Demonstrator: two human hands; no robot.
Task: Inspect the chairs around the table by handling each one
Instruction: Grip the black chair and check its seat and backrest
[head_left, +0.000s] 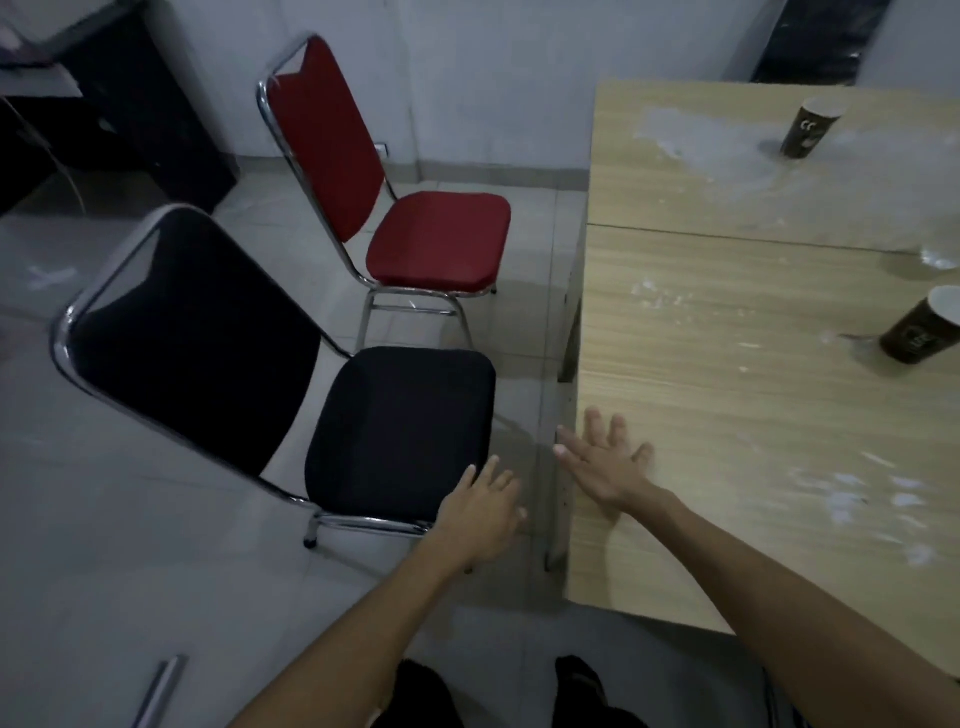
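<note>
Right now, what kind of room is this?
Probably a plain meeting or break room: a long wooden table bearing paper cups, with stackable padded chairs, one black and one red, on tiled floor.

Dim, bluish indoor light, soft focus throughout, wide-angle bending at the edges, pale glare on the table (727, 322).

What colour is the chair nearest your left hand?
Black chair, chrome frame, seen in the head view.

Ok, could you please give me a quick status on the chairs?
Both hands open: left hand at black chair seat corner, right hand over table edge. Red chair untouched. Nothing blocking.
</note>
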